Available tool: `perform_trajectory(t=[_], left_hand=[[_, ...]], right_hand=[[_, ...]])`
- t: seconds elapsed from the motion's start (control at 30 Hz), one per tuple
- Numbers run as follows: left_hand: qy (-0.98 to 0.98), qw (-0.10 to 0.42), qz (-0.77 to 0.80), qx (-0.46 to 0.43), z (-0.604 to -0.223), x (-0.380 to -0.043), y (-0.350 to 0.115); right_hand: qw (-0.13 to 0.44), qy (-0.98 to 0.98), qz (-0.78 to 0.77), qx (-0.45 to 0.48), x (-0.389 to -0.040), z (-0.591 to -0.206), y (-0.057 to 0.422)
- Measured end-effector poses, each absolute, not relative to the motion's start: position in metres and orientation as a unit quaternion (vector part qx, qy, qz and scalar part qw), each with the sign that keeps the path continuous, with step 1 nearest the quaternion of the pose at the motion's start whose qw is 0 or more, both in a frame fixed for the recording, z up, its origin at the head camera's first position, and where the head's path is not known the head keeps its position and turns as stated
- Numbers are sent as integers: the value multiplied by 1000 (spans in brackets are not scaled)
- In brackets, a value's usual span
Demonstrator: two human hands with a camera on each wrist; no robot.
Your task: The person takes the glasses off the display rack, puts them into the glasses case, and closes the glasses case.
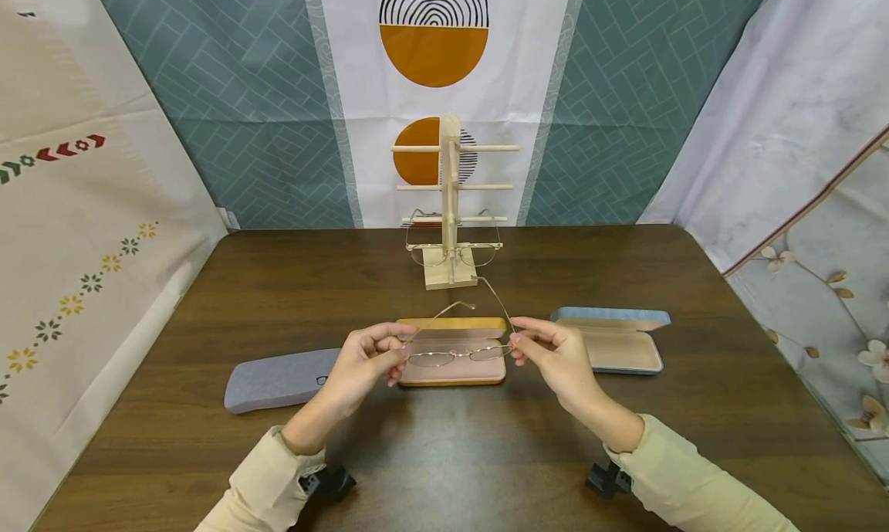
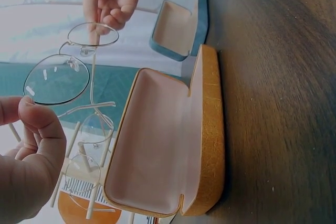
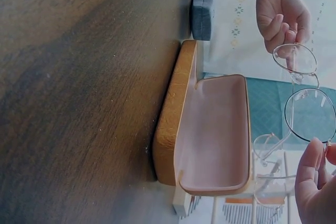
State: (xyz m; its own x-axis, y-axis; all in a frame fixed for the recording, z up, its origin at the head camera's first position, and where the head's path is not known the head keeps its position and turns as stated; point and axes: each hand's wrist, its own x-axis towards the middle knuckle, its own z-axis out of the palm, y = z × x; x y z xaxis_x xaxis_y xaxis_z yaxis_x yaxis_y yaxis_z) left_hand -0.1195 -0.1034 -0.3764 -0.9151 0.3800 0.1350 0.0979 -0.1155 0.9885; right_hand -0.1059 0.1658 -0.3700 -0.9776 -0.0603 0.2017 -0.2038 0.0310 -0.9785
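A pair of thin metal-rimmed eyeglasses (image 1: pixel 432 359) is held up between both hands, temples unfolded and pointing away from the person. My left hand (image 1: pixel 364 360) pinches the left end of the frame between thumb and fingers. At the other end, my right hand (image 1: pixel 556 354) pinches the frame near its hinge. The clear round lens (image 2: pixel 58 80) shows closely in the left wrist view. Below and behind the glasses lies an opened mustard-yellow glasses case (image 1: pixel 454 377); its pink lining (image 3: pixel 215 135) holds nothing in the right wrist view.
A closed grey-blue glasses case (image 1: pixel 278 379) lies left. An opened blue case (image 1: pixel 628 350) with beige lining sits right. Behind stands a wooden display rack (image 1: pixel 450 177) with another pair of glasses (image 1: pixel 479 263) on a lower rung. Curtains (image 1: pixel 264 69) surround the brown table (image 1: pixel 444 455).
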Motion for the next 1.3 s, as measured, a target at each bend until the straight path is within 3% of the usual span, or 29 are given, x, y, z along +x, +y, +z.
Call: perform_trajectory(t=[0.63,1.3], left_hand=[[662,95,721,181,-376,-121,-105],[654,132,725,172,-374,-124,-105]], right_hand=[[47,-714,693,86,-106,-370,166],[37,-719,690,71,-110,-368,165]])
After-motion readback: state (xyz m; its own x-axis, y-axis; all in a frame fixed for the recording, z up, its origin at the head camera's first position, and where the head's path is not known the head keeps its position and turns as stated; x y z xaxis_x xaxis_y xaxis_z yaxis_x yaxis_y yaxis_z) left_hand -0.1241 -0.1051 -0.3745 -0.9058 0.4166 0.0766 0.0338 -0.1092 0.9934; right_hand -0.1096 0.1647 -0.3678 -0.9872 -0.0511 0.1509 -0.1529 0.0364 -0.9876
